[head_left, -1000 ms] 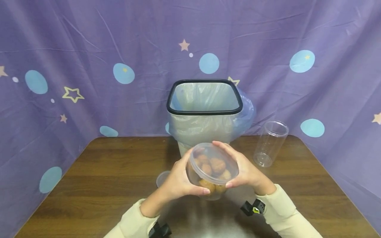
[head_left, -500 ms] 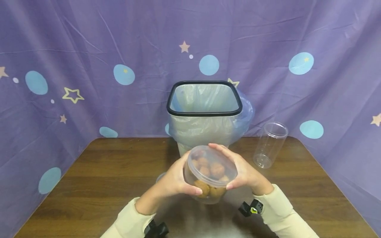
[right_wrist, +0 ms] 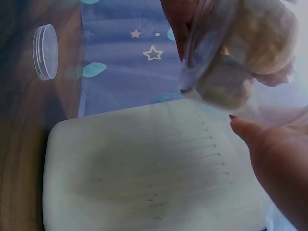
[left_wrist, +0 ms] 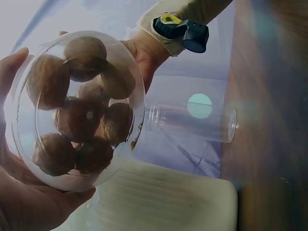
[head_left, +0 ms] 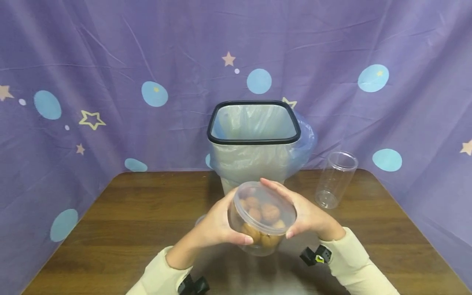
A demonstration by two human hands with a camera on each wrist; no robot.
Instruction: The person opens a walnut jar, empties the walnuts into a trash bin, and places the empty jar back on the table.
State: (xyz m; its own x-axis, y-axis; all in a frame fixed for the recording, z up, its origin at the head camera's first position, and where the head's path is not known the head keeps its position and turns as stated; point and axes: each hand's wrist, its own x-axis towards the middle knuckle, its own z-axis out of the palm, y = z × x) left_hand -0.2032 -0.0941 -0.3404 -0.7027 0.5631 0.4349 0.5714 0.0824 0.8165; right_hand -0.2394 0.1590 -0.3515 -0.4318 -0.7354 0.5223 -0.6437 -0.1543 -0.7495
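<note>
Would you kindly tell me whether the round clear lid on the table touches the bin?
Apart: the right wrist view shows a strip of table between lid and bin.

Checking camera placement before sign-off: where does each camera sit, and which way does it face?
Head: worn on the head, facing forward and down at the tub, bin and jar; left hand, right hand and both sleeves show.
Left wrist: on that wrist, facing the tub, jar and bin; both hands and the right sleeve show.
Right wrist: on that wrist, facing the tub, bin and clear lid; parts of both hands show.
Head and left wrist share the jar.
</note>
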